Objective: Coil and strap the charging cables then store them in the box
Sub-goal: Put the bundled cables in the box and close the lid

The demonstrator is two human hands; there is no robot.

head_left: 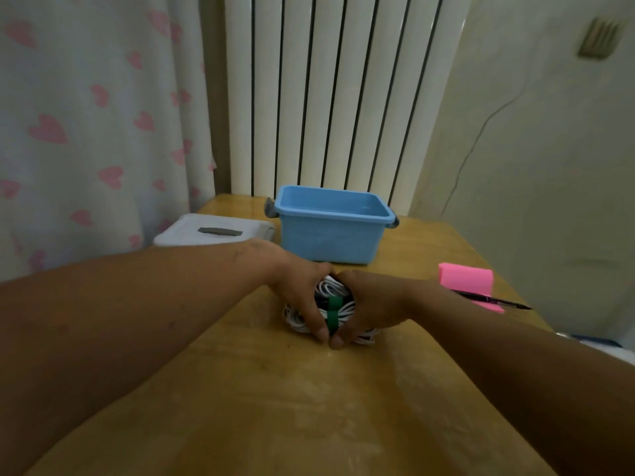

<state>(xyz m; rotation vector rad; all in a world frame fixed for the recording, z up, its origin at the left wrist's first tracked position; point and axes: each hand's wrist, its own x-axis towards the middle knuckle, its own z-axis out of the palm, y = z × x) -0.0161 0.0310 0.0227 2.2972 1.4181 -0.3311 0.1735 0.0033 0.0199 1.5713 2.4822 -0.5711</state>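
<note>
A bundle of coiled white cables (329, 287) with some black cable lies on the wooden table, bound by a green strap (332, 314). My left hand (298, 293) curls round the bundle's left side and my right hand (369, 305) curls round its right side; the thumbs meet at the strap's near end. Just behind the hands stands the open blue box (331, 224) with grey side latches; its inside looks empty.
The box's white lid (214, 230) with a grey handle lies left of the box. A pink notepad (466, 279) with a dark pen (494, 299) across it sits at the right table edge. A heart-print curtain and a radiator stand behind the table.
</note>
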